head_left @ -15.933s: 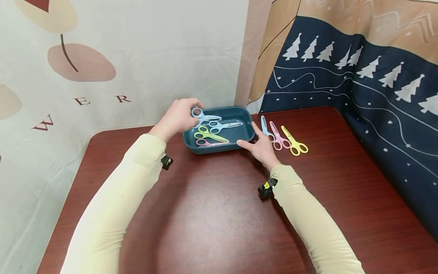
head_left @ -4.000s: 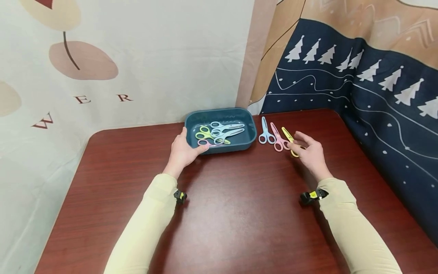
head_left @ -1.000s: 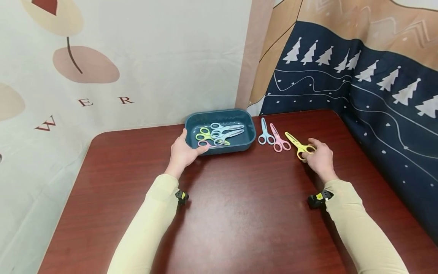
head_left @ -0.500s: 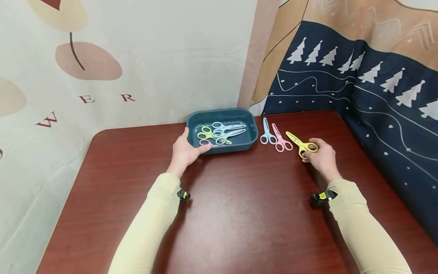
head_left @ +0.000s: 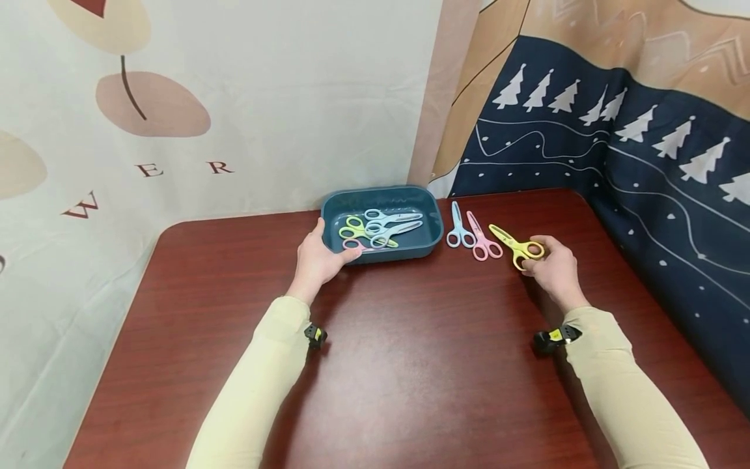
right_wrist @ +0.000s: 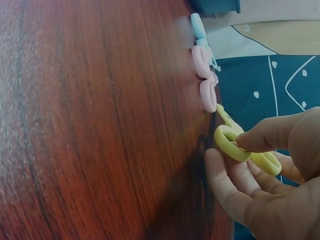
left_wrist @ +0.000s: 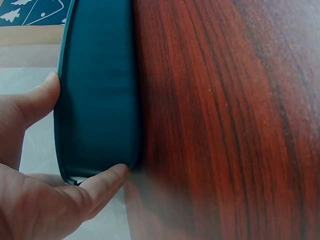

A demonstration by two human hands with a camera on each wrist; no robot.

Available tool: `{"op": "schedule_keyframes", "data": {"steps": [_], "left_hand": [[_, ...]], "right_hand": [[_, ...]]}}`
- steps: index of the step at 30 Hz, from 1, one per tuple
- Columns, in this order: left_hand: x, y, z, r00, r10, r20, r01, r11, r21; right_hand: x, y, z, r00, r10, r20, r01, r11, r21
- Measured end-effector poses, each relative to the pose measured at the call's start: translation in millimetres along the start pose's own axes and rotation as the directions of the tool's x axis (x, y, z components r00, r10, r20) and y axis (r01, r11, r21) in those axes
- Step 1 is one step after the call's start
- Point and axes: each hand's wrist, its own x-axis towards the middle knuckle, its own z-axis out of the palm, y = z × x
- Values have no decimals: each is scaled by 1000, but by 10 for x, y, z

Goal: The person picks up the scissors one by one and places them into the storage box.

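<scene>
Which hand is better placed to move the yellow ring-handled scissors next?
Probably the right hand: its grip pinches the yellow scissors by the handles, while the left hand holds the dark-teal rectangular tray.

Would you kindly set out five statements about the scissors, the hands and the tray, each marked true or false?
1. The right hand holds the yellow scissors. True.
2. The left hand is raised away from the tray. False: it touches the tray.
3. The green scissors lie inside the tray. True.
4. The tray is bright orange. False: it is dark blue-green.
5. On the table, pink scissors lie between blue scissors and the yellow pair. True.
</scene>
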Motion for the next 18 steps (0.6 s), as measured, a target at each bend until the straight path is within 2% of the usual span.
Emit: {"op": "schedule_keyframes", "data": {"steps": [12, 18], "left_hand": [[5, -9, -2, 1000, -2, 6, 2, 1000, -3], [5, -9, 0, 1000, 1, 5, -1, 1000, -1]], "right_hand": [[-5, 22, -24, 999, 14, 45, -21, 988, 151], [-2, 11, -23, 999, -1, 54, -14, 963, 269]]}}
